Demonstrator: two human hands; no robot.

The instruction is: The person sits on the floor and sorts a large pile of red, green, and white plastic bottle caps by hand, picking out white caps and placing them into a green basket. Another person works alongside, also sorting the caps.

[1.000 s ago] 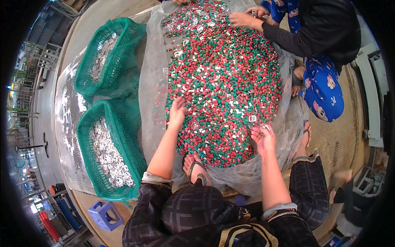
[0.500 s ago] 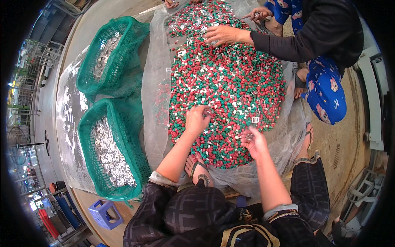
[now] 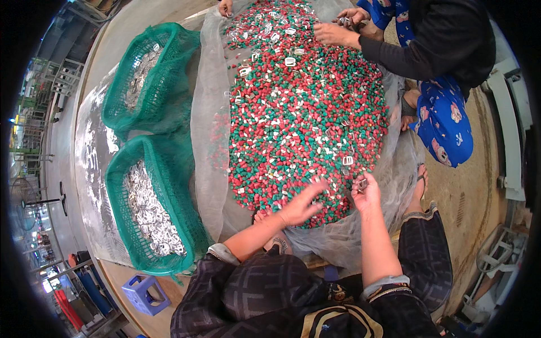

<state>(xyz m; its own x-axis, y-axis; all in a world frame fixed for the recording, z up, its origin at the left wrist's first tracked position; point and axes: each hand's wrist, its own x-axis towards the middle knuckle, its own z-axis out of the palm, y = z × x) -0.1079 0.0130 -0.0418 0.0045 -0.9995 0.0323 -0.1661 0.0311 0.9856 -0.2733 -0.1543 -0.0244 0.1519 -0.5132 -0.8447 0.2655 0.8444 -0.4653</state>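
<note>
A wide pile of small red, green and white pebble-like pieces [image 3: 304, 124] lies in front of me on a pale mesh sheet [image 3: 209, 112]. My left hand [image 3: 300, 207] is over the near edge of the pile, fingers stretched out and slightly smeared by motion, with nothing seen in it. At the pile's near right edge my right hand [image 3: 367, 196] is palm up, fingers curled round small metal buckles; how many is hidden. Just beyond it, a loose slotted buckle [image 3: 347, 161] rests on the pieces. Several more buckles lie toward the far end, among them a silvery buckle [image 3: 290, 61].
On the left stand two green baskets, a near basket [image 3: 115, 194] and a far basket [image 3: 112, 96], both net-draped and holding buckles. A co-worker's hand [image 3: 336, 35] works at the far right; another person's hand [image 3: 225, 7] shows at the far edge. A blue stool [image 3: 145, 293] stands lower left.
My left hand has swung right and nearer to me, its fingers opening out. My right hand has shifted slightly right, still holding buckles. The co-worker's hands have drawn together at the far right.
</note>
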